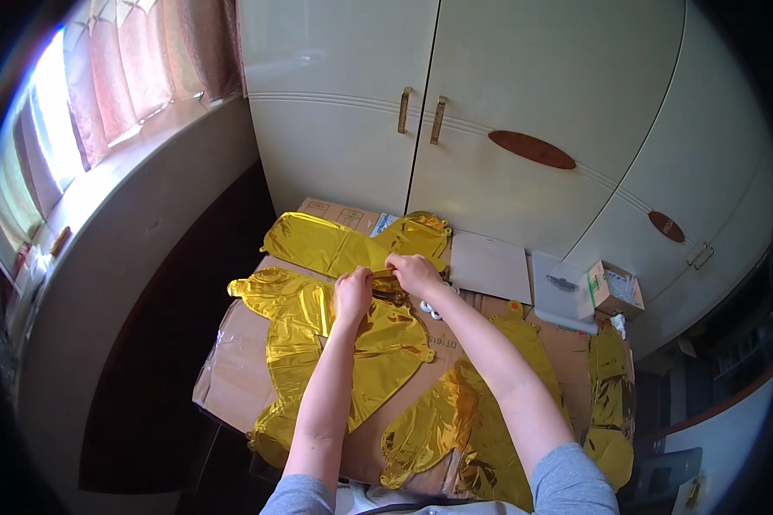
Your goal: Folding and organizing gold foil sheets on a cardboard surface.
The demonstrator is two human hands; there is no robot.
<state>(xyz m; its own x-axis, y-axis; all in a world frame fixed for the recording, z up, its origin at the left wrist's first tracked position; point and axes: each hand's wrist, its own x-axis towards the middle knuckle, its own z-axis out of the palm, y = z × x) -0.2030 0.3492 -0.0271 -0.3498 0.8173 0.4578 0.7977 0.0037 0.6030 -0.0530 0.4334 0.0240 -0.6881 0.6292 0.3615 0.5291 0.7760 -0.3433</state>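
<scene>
Both my hands meet over several flat gold foil balloons spread on cardboard. With fingers closed, my left hand point(352, 294) grips the edge of a gold foil balloon point(386, 348). Just to its right and slightly farther away, my right hand point(416, 276) pinches the same stretch of foil. Exactly what lies between the fingertips is too small to make out. Behind the hands rests another gold foil balloon point(318, 243), flat and elongated. A small white object point(435, 311), partly covered, sits beside my right wrist.
More gold foil point(429, 421) lies near my right forearm, and folded gold pieces point(608, 378) hang at the right edge. The cardboard surface point(232, 352) abuts a white cabinet point(507, 206). A small open box point(617, 290) and a grey-white sheet point(491, 268) stand at the back right.
</scene>
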